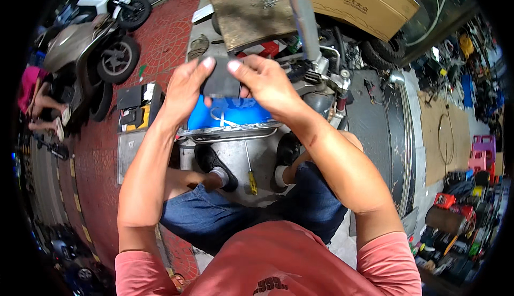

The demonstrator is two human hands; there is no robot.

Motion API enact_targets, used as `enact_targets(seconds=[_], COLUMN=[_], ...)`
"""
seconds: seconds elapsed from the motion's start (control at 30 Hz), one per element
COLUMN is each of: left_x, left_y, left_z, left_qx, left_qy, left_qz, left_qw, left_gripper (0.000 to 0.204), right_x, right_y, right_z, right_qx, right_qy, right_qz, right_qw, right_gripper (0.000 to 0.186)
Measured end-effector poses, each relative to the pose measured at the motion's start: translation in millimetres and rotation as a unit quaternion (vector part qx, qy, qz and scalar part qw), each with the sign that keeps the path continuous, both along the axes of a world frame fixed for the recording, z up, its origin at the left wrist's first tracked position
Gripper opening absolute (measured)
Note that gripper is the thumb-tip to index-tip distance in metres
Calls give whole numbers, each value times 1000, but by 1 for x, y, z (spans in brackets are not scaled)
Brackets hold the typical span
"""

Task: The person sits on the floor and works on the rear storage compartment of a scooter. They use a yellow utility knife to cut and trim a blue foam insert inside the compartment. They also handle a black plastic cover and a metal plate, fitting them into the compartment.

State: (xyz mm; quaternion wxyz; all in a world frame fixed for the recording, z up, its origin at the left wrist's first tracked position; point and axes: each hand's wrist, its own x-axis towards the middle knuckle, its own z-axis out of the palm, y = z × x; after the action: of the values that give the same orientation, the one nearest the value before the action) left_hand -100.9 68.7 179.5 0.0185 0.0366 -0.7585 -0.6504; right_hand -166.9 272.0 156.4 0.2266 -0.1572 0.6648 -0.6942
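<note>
Between both hands I hold a dark grey, flat, block-like piece [221, 81] with a rounded top; its exact kind I cannot make out. My left hand [187, 81] grips its left edge, thumb on the upper face. On its right edge, my right hand [263, 80] closes with the thumb pressed on top and fingers underneath. Just below lies a bright blue surface [246, 115] in a metal-edged frame, with a pale strip [220, 118] on it. Part of the blue surface is hidden by my hands and the grey piece.
A yellow-handled screwdriver [252, 182] lies on the floor between my shoes. Ahead stands a wooden table [235, 6] beside a grey metal post [301, 17]. A cardboard box [358, 1] is behind it. Parked scooters [80, 44] and a seated person's legs [48, 103] are at left.
</note>
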Motion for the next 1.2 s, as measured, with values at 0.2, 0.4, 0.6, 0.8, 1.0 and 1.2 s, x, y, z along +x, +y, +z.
enact_targets(seconds=[0.2,0.4,0.6,0.8,1.0,1.2], left_x=[-24,-3,-15,-74,-69,-47], left_y=[-71,-140,-137,-114,-85,-59], left_z=[-16,-133,-149,-161,-201,-180], left_qx=[21,-143,-119,-285,-428,-503], left_qy=[-30,-364,-422,-365,-171,-161], left_qz=[127,40,-84,-138,-41,-63], left_qw=[991,919,895,876,887,847], left_gripper=[43,37,25,35,49,49], right_x=[-16,-23,-25,-44,-57,-61], right_y=[-8,4,6,-2,2,0], right_z=[5,-10,-17,-29,-37,-75], right_qx=[108,312,396,483,539,574], right_qy=[112,275,267,232,186,215], right_qz=[-47,13,77,108,120,121], right_qw=[987,909,875,837,813,781], right_gripper=[46,46,48,54,57,53])
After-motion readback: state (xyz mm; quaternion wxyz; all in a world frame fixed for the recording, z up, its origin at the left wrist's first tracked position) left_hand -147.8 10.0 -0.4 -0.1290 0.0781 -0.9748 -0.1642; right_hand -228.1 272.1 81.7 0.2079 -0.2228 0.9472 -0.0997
